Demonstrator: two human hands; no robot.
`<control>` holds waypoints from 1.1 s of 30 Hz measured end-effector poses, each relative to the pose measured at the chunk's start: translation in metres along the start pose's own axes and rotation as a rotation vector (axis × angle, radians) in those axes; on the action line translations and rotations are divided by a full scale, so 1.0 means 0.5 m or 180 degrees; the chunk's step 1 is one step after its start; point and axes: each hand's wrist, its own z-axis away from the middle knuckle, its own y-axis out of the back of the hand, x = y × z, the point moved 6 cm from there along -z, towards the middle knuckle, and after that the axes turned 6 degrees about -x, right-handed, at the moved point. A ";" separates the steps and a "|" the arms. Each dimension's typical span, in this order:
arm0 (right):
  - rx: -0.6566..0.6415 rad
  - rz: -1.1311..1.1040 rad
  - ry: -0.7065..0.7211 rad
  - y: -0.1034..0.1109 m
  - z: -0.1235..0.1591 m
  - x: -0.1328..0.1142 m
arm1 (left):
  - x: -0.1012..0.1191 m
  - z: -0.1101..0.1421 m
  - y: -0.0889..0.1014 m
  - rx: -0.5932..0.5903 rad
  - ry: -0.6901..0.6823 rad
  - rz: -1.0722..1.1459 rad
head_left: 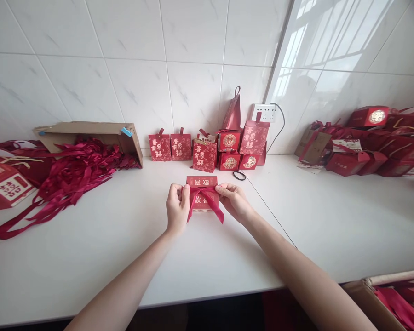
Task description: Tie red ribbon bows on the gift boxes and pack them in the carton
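Note:
A small red gift box (pixel 202 208) with gold lettering sits on the white table in front of me. Across its top runs a dark red ribbon (pixel 212 203), tied at the middle with two tails hanging toward me. My left hand (pixel 178 205) is closed at the box's left side, thumb and fingers pinching the ribbon's left loop. On the right, my right hand (pixel 235 198) pinches the ribbon's other loop between thumb and forefinger. The fingertips cover the ends of both loops.
A cardboard box (pixel 89 128) on its side spills loose red ribbons (pixel 86 158) at left. Several decorated red boxes (pixel 204 156) stand along the tiled wall near a power strip (pixel 263 112). More red boxes (pixel 348 163) are piled at right. An open carton (pixel 360 294) stands at lower right.

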 end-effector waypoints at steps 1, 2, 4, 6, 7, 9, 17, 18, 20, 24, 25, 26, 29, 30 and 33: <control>0.0023 -0.0005 0.0017 -0.001 0.001 0.001 | 0.000 0.001 0.000 0.0027 0.0026 -0.0007; 0.0042 -0.0005 0.0035 -0.001 0.001 0.002 | -0.001 0.002 0.000 0.0042 0.0071 -0.0005; 0.0072 0.0015 0.0071 -0.001 0.002 0.004 | -0.002 0.004 0.001 0.0072 0.0157 -0.0010; 0.0097 0.0074 0.0107 0.002 0.000 0.005 | 0.000 0.005 0.001 0.0066 0.0167 -0.0051; 0.0112 0.0122 0.0128 0.004 -0.001 0.004 | 0.001 0.006 0.001 0.0038 0.0148 -0.0064; 0.0149 0.0256 0.0178 0.010 -0.002 -0.001 | 0.002 0.005 -0.002 -0.0060 0.0092 -0.0054; 0.0392 0.3051 0.2108 -0.042 0.064 -0.095 | 0.015 0.016 -0.007 -0.0158 -0.0120 0.0072; 0.0215 0.3396 0.2274 -0.060 0.071 -0.093 | 0.017 0.019 -0.010 -0.0192 -0.0140 0.0057; -0.0091 0.3775 0.2326 -0.082 0.075 -0.080 | 0.020 0.024 -0.016 -0.0299 -0.0212 -0.0007; -0.0243 0.3781 0.2061 -0.083 0.064 -0.060 | 0.023 0.029 -0.021 -0.0391 -0.0247 -0.0014; -0.0232 0.3756 0.2038 -0.080 0.063 -0.058 | 0.022 0.029 -0.021 -0.0407 -0.0223 0.0026; -0.0201 0.3757 0.2061 -0.077 0.063 -0.059 | 0.023 0.028 -0.021 -0.0425 -0.0204 0.0063; -0.0181 0.3840 0.2262 -0.075 0.068 -0.060 | 0.024 0.025 -0.018 -0.0442 -0.0189 0.0100; -0.0221 0.3843 0.2363 -0.076 0.071 -0.060 | 0.024 0.023 -0.014 -0.0395 -0.0188 0.0075; -0.0473 0.3782 0.2679 -0.081 0.080 -0.058 | 0.025 0.014 -0.002 -0.0217 -0.0268 -0.0113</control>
